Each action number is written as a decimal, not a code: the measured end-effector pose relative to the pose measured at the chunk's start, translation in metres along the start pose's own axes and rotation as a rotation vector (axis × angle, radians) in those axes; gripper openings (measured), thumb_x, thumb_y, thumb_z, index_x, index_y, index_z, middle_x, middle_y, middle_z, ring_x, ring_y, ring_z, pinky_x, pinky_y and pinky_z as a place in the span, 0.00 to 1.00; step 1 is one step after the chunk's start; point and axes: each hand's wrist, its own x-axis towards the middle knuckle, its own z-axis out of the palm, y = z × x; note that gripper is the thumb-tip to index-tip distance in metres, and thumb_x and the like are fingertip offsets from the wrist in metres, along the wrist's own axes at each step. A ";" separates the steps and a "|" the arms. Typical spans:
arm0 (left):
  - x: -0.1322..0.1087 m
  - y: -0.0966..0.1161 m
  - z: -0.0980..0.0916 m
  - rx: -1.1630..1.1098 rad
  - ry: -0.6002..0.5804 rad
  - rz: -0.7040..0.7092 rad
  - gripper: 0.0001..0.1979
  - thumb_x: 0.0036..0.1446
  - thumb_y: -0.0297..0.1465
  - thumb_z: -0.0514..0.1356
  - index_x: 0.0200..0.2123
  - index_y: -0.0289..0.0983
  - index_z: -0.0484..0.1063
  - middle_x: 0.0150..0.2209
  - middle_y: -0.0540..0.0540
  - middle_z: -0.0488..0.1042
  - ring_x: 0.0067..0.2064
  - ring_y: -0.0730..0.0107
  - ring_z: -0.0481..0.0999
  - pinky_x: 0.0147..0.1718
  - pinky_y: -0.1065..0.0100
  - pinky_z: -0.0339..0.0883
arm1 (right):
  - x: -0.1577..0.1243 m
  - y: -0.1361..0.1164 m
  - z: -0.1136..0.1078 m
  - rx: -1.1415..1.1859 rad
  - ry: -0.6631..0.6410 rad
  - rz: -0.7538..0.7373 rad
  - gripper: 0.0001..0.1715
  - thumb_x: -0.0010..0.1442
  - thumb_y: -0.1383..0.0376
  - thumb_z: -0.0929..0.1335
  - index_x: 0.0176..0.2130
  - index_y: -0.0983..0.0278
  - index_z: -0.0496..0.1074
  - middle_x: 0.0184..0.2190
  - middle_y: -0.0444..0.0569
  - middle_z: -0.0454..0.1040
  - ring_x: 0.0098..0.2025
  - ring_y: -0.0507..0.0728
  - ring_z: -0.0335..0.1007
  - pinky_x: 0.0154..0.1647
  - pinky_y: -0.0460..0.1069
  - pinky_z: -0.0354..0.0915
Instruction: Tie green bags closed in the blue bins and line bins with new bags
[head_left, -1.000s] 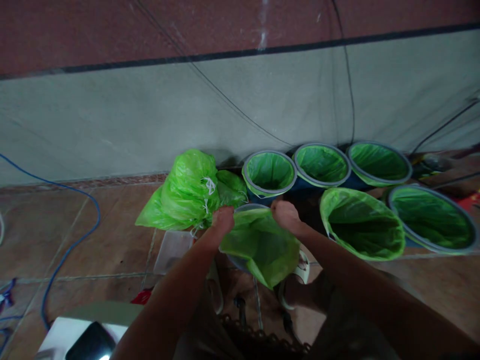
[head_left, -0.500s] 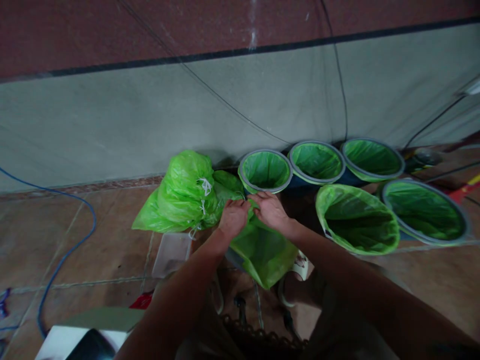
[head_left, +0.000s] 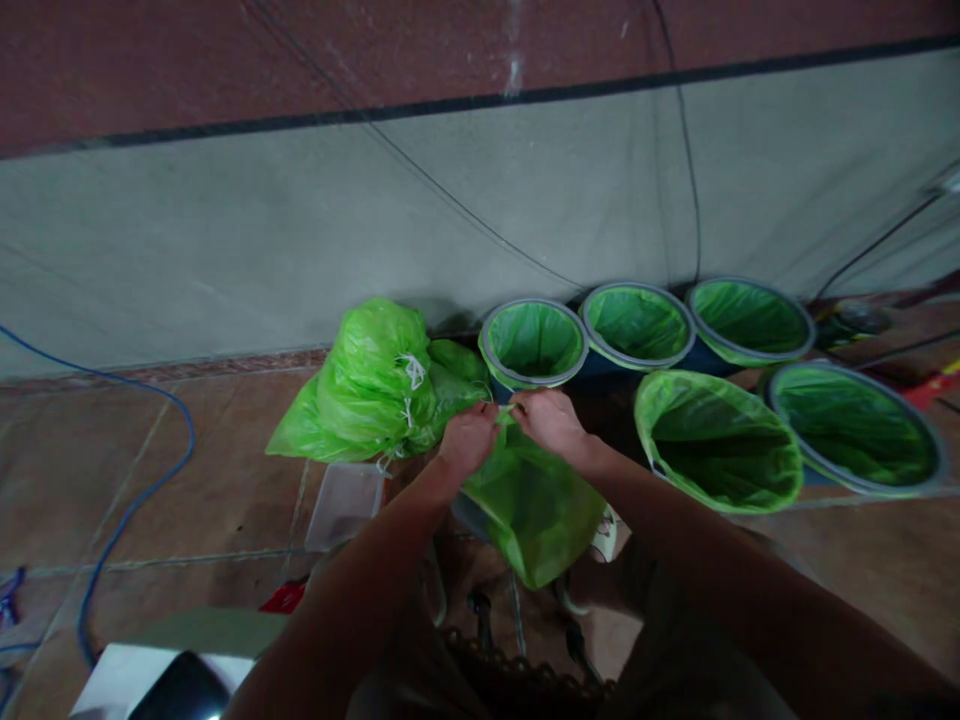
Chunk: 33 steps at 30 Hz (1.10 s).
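In front of me a translucent green trash bag (head_left: 536,510) hangs down between my arms, its lower corner near my feet. My left hand (head_left: 471,435) is closed on the bag's top edge. Close beside it, my right hand (head_left: 549,415) pinches the same edge, and a short stretch of green plastic runs between them. Just beyond my hands stands a trash bin (head_left: 534,382) with a grey rim and a green liner. Left of my hands lie filled green bags (head_left: 367,380) tied with white string.
More lined bins (head_left: 637,360) stand along the wall to the right. A bin (head_left: 720,500) has its liner folded over the rim. A clear plastic container (head_left: 345,508) lies on the tiles. A blue hose (head_left: 189,440) curves at left; a white box (head_left: 150,665) sits at lower left.
My right hand has closed more tightly on the bag's edge. The bag hangs slightly lower and fuller. The whole view has shifted a little.
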 end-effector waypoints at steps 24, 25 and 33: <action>0.003 -0.050 0.006 0.078 -0.188 -0.252 0.16 0.65 0.31 0.53 0.48 0.35 0.78 0.49 0.39 0.79 0.50 0.60 0.77 0.48 0.65 0.69 | -0.005 0.044 -0.009 -0.094 -0.353 0.306 0.32 0.56 0.63 0.73 0.59 0.67 0.72 0.57 0.64 0.73 0.59 0.69 0.70 0.53 0.57 0.68; 0.003 -0.049 0.007 0.077 -0.187 -0.247 0.16 0.65 0.31 0.53 0.48 0.35 0.78 0.49 0.39 0.79 0.51 0.60 0.77 0.48 0.65 0.69 | -0.006 0.039 -0.006 -0.078 -0.312 0.237 0.36 0.55 0.62 0.73 0.61 0.65 0.69 0.59 0.63 0.72 0.61 0.69 0.68 0.56 0.58 0.67; 0.003 -0.042 0.002 0.088 -0.232 -0.261 0.18 0.66 0.29 0.50 0.51 0.35 0.77 0.50 0.37 0.79 0.53 0.59 0.77 0.50 0.64 0.70 | -0.003 0.019 0.009 -0.031 -0.219 0.077 0.19 0.66 0.71 0.61 0.44 0.70 0.79 0.45 0.62 0.80 0.51 0.65 0.76 0.52 0.53 0.69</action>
